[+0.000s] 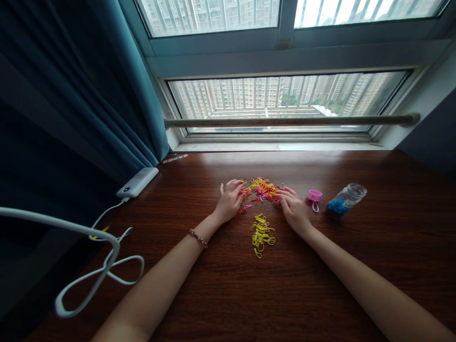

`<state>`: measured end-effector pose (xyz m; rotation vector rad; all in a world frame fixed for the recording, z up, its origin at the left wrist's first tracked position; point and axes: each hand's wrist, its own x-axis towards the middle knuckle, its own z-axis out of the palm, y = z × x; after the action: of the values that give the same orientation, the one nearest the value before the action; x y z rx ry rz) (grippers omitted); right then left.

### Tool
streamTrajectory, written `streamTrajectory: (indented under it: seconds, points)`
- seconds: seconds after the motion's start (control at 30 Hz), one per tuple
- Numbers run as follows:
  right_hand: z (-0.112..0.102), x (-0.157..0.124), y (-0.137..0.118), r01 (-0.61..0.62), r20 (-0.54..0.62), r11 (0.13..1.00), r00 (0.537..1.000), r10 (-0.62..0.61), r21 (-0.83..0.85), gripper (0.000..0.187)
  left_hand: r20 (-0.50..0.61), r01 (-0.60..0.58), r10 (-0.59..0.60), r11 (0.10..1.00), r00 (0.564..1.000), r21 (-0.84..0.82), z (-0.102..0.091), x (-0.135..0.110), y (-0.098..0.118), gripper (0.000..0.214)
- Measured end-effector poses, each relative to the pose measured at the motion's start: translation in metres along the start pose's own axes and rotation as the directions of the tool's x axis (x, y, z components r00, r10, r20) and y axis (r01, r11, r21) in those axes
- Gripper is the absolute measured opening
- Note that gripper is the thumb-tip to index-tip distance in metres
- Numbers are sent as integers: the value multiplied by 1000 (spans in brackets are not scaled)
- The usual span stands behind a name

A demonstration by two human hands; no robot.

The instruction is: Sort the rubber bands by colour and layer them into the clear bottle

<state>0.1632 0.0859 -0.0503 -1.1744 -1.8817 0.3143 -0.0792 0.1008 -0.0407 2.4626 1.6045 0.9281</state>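
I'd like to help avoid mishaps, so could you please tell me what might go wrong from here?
The yellow pile lies close to the mixed heap of bands between the left hand and right hand, so a careless sweep might blend them.
The jar beyond the right hand stands uncapped; a knock could spill its blue contents.

No lettering, brand or number can be read across the windowside desk [228,294]. A dark mark on the end of a white device [138,183] is too small to make out, as is the detail on a row of small rounds [175,158] beside the curtain [142,109].
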Motion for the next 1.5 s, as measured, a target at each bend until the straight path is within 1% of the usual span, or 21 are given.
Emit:
streamTrajectory:
  seconds: [0.07,0.13,0.2,0.27,0.33,0.37,0.47,0.57,0.63,0.67,0.73,0.87,1.03,1.1,1.17,1.27,1.33,1.37,1.43,1.5]
  points:
    - [5,-1,4,0,63,997,998,5,-83,33,-105,-24,16,997,994,-80,-2,-1,0,30]
    - [9,-2,7,-10,112,990,993,27,-144,32,-204,-53,15,982,979,-183,-3,-2,1,23]
    - [12,-3,9,-19,134,986,990,41,-163,32,-247,-92,23,957,969,-275,-3,-4,5,15]
    - [11,-2,10,-23,115,992,993,37,-125,32,-220,-152,81,931,972,-332,-3,-7,11,9]
    - [8,-1,9,-23,64,999,998,25,-32,33,-153,-234,191,902,970,-361,-1,-11,19,9]
    - [6,0,7,-22,33,999,999,21,24,33,-115,-278,253,888,961,-366,-1,-13,23,10]
    - [0,1,2,-36,-49,982,998,46,186,32,-11,-404,425,851,905,-335,1,-17,34,13]
    - [-3,1,-3,-75,-95,956,990,106,284,28,57,-506,542,812,838,-290,1,-18,39,15]
    - [-4,1,-4,-95,-110,946,985,135,311,25,79,-548,588,788,805,-280,0,-18,40,16]
    - [-5,0,-3,-102,-115,942,983,146,321,24,85,-560,600,782,796,-275,0,-18,40,16]
    - [-4,0,-2,-116,-125,934,978,166,337,22,81,-566,601,783,795,-259,-1,-18,39,16]
    - [-4,-1,0,-135,-146,929,970,195,344,20,42,-542,564,810,825,-224,-3,-19,37,18]
    - [-4,-1,-1,-146,-163,948,967,198,284,21,-27,-485,487,860,873,-159,-6,-18,34,14]
    - [-4,-1,0,-159,-165,952,964,207,261,22,-61,-444,440,889,896,-112,-7,-16,31,12]
    - [-3,-1,1,-159,-180,961,963,202,228,22,-107,-362,355,931,929,-57,-6,-13,27,13]
    - [-2,-1,1,-121,-197,985,970,143,120,21,-186,-138,133,990,973,-14,-2,-8,17,19]
    - [-1,-2,1,-87,-141,996,986,90,27,20,-212,13,-20,999,977,-35,1,-5,10,17]
    - [0,-3,0,-73,-98,997,993,71,-14,19,-212,65,-74,997,974,-51,2,-4,7,15]
    - [2,-4,0,-54,-28,996,998,52,-74,19,-193,106,-119,992,974,-76,4,-3,3,15]
    - [2,-4,0,-50,-18,995,999,49,-90,20,-155,83,-96,993,983,-86,4,-3,2,19]
